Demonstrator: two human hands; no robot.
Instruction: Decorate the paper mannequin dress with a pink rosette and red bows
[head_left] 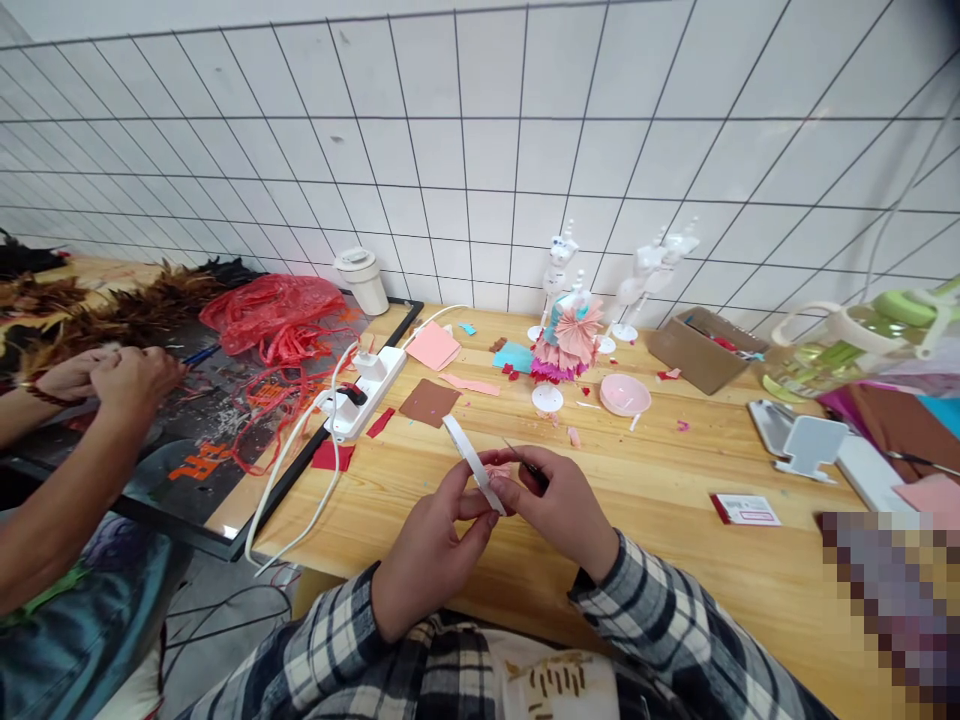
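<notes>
My left hand (435,550) is closed around a small piece of pleated pink paper (497,470), partly hidden by fingers. A narrow white band, apparently a roll of tape seen edge-on (466,450), slants across the fingertips of both hands. My right hand (559,500) presses its thumb at the band's lower end. Tucked in its fingers is a small pointed tool with a dark handle (534,474), its thin tip facing up-left. Beyond my hands stands a small white dress form wearing a pleated paper dress (571,340) in pink, blue and magenta.
Behind it are more white dress forms (645,275). A pink bowl (625,395), brown paper (430,403), pink sheets (433,345) and a cardboard box (705,350) lie around. Left are a power strip (366,393), cables and a co-worker's hands (131,380). Right is a phone stand (810,445).
</notes>
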